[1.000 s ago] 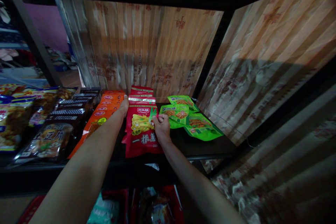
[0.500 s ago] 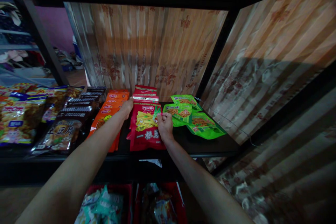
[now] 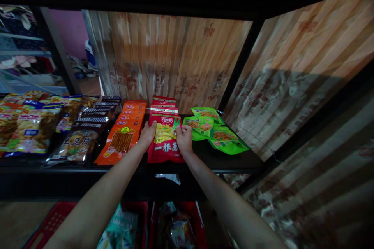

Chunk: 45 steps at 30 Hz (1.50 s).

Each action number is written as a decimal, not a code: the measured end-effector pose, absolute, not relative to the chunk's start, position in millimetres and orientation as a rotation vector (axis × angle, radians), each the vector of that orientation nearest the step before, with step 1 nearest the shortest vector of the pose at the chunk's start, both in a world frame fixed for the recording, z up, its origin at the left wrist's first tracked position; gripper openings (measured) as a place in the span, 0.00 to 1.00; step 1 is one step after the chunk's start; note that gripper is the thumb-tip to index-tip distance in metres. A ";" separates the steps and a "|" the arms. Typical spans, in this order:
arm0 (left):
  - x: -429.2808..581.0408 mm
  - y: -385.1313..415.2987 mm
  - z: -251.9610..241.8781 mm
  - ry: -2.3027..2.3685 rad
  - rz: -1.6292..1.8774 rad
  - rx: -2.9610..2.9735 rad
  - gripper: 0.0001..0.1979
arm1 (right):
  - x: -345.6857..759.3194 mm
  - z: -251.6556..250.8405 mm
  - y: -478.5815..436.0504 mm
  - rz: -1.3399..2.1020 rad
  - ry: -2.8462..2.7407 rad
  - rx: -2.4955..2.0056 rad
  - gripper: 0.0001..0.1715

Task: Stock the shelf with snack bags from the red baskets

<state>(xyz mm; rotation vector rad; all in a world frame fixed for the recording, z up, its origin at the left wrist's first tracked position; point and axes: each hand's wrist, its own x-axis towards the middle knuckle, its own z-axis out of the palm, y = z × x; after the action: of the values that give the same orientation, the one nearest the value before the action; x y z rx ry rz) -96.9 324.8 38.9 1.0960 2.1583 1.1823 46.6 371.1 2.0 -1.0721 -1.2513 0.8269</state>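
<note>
A red snack bag (image 3: 165,120) with yellow sticks printed on it lies at the front of a row of matching bags on the black shelf. My left hand (image 3: 148,135) grips its left edge, and my right hand (image 3: 184,137) is closed on its right edge. Behind it the tops of more red bags (image 3: 164,99) show. To the left is an overlapping row of orange snack bags (image 3: 122,140). Several green snack bags (image 3: 224,134) lie loosely just right of my right hand.
Dark brown potato-chip bags (image 3: 77,140) and blue-and-yellow snack bags (image 3: 32,128) fill the shelf's left part. A thin wire (image 3: 251,134) runs by the right post. Below stand red baskets (image 3: 201,221) holding packets. Patterned curtains (image 3: 169,54) hang behind and at right.
My left hand has come nearer, from the red bag's top left corner down to its left side. My right hand stays at the right edge. The view has shifted slightly.
</note>
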 end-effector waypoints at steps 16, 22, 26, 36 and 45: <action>-69.3 274.3 46.0 2.288 1.192 1.325 0.35 | 41.7 11.7 373.0 0.710 -1.312 -1.069 0.16; -54.1 253.4 18.5 2.366 1.132 1.680 0.42 | 41.2 14.9 369.9 0.707 -1.338 -1.073 0.15; -55.4 253.6 14.2 2.412 1.117 1.709 0.40 | 46.9 14.7 367.9 0.854 -1.354 -0.997 0.19; -58.2 248.6 16.0 2.465 1.106 1.830 0.32 | 67.6 -2.3 339.5 0.883 -1.656 -0.958 0.33; -57.9 253.7 10.0 2.401 1.110 1.833 0.35 | 54.6 -3.4 356.2 0.823 -1.641 -0.909 0.35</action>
<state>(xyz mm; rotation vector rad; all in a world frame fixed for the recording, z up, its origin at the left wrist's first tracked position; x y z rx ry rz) -57.9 253.7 10.0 1.8328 2.4010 1.1100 54.6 356.2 -3.4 -0.9094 -1.6407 0.8226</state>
